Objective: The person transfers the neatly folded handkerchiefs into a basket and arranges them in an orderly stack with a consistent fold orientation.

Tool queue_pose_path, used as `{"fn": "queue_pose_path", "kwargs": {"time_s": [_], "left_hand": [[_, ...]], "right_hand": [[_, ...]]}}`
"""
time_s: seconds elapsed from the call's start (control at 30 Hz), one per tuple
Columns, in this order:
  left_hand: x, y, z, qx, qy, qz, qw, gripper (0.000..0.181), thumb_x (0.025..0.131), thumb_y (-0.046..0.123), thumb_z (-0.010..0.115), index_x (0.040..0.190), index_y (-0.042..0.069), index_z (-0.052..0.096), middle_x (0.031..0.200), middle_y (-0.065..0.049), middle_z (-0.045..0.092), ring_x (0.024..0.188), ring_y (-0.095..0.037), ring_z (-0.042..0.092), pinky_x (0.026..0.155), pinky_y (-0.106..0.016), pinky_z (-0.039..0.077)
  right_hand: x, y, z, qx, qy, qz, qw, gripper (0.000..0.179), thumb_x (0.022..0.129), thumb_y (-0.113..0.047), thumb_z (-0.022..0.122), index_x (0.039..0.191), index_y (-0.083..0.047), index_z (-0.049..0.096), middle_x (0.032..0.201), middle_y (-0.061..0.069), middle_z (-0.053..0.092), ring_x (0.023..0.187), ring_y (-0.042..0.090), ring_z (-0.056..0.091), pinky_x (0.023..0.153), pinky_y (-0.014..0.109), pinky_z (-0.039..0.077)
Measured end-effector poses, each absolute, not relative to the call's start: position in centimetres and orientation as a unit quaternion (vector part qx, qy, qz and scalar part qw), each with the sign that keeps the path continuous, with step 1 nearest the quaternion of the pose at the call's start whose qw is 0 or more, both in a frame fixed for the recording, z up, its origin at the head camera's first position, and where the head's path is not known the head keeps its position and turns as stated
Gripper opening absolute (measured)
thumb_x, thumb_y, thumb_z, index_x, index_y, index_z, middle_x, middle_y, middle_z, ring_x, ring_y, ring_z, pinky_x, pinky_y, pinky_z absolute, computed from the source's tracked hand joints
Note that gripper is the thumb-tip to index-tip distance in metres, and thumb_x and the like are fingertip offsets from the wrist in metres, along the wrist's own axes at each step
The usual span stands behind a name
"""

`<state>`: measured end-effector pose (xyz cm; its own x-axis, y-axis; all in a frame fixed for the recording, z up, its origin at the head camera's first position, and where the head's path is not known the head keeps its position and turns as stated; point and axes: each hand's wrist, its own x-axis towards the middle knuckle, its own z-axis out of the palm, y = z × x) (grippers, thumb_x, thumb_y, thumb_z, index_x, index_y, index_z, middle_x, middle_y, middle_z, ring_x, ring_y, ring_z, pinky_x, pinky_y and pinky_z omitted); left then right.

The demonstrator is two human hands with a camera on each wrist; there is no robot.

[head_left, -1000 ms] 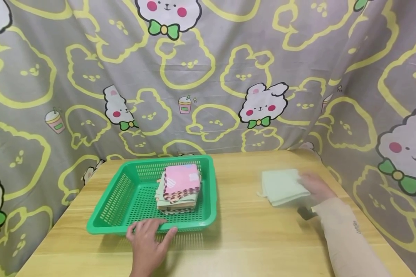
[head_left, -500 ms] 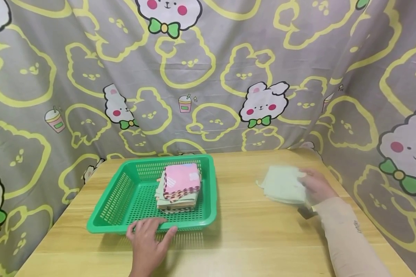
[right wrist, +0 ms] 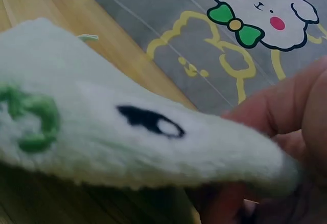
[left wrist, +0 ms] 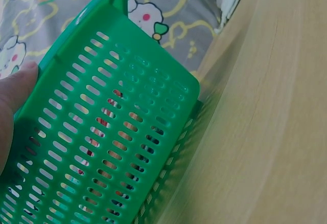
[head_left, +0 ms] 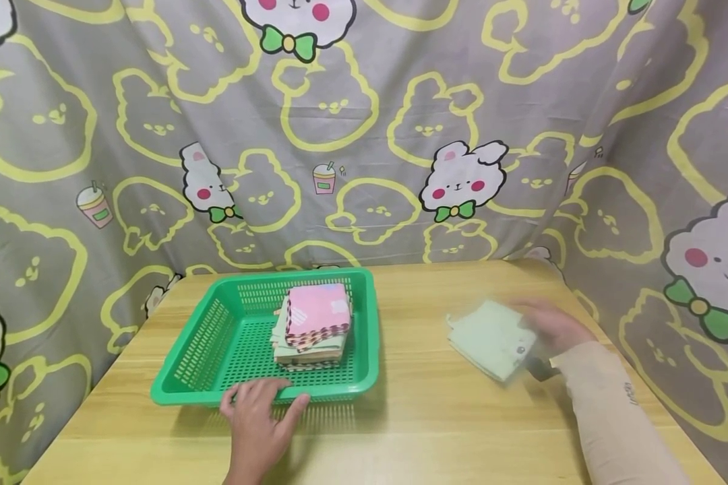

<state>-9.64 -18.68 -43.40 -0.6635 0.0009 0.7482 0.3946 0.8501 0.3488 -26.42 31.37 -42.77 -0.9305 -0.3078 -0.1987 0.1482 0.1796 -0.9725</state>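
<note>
My left hand [head_left: 257,421] grips the front rim of a green plastic basket [head_left: 176,377], fingers over the edge and thumb outside. Several folded cloths are stacked in the basket's right half, a pink one [head_left: 318,310] with a checked edge on top. On the right, my right hand [head_left: 552,327] pinches one corner of a folded pale green hand towel [head_left: 488,340], slightly blurred in the head view. Up close in the right wrist view, the towel [right wrist: 87,152] shows a dark eye-like patch and green stitching, with thumb and fingers on either side of its end.
The basket stands on a wood-grain table [head_left: 425,417]. A grey curtain [head_left: 376,135] with cartoon bears and rabbits hangs behind the table and along its sides. Beneath the right wrist shows a dark piece [head_left: 540,369], partly covered by the sleeve.
The pale green towel has turned in the right hand, its near corner now pointing toward me and an eye-like mark showing. The left hand and basket stay in place.
</note>
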Motion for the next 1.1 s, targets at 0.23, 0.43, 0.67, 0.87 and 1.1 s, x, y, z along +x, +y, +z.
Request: {"fn": "queue_pose_path", "kwargs": {"time_s": [0.23, 0.43, 0.67, 0.87, 1.1], "left_hand": [[-9.8, -18.7, -43.4, -0.114, -0.878, -0.248, 0.394, 0.037, 0.080, 0.045, 0.071, 0.087, 0.009, 0.067, 0.088, -0.009, 0.068, 0.088, -0.027, 0.052, 0.091, -0.061, 0.018], [-9.8, -18.6, -43.4, -0.116, -0.877, -0.249, 0.395, 0.039, 0.082, 0.047, 0.070, 0.086, 0.009, 0.067, 0.087, -0.009, 0.068, 0.086, -0.027, 0.052, 0.090, -0.061, 0.018], [-9.7, -18.7, -43.5, -0.116, -0.875, -0.248, 0.400, 0.042, 0.085, 0.051, 0.067, 0.086, 0.009, 0.067, 0.087, -0.009, 0.068, 0.086, -0.027, 0.052, 0.089, -0.060, 0.018], [-9.7, -18.6, -43.5, -0.117, -0.874, -0.249, 0.401, 0.043, 0.085, 0.052, 0.066, 0.086, 0.009, 0.067, 0.087, -0.009, 0.068, 0.087, -0.027, 0.052, 0.089, -0.060, 0.018], [-9.6, -18.6, -43.4, -0.115, -0.876, -0.246, 0.398, 0.043, 0.085, 0.051, 0.066, 0.086, 0.008, 0.067, 0.087, -0.010, 0.068, 0.086, -0.028, 0.052, 0.089, -0.061, 0.018]], "right_hand": [[-26.5, 31.8, -43.8, -0.047, 0.770, -0.625, 0.118, 0.065, 0.103, -0.023, 0.048, 0.148, 0.010, 0.015, 0.143, 0.030, 0.034, 0.111, 0.017, 0.051, 0.096, 0.034, 0.041], [-26.5, 31.9, -44.6, -0.040, 0.748, -0.653, 0.112, 0.058, 0.100, -0.017, 0.053, 0.146, 0.004, 0.024, 0.106, 0.007, 0.056, 0.088, 0.014, 0.057, 0.078, 0.029, 0.050], [-26.5, 31.4, -44.4, -0.093, 0.710, -0.682, 0.150, 0.052, 0.096, 0.000, 0.050, 0.140, 0.015, 0.026, 0.102, 0.011, 0.061, 0.072, 0.003, 0.053, 0.065, 0.020, 0.047], [-26.6, 30.6, -43.8, -0.084, 0.743, -0.644, 0.161, 0.076, 0.094, -0.003, 0.056, 0.150, 0.009, 0.005, 0.154, 0.033, 0.006, 0.114, 0.017, 0.049, 0.097, 0.029, 0.041], [-26.7, 28.9, -42.5, -0.079, 0.754, -0.639, 0.127, 0.071, 0.098, -0.009, 0.054, 0.151, 0.007, 0.008, 0.155, 0.031, 0.009, 0.140, 0.045, 0.015, 0.111, 0.056, 0.016]]}}
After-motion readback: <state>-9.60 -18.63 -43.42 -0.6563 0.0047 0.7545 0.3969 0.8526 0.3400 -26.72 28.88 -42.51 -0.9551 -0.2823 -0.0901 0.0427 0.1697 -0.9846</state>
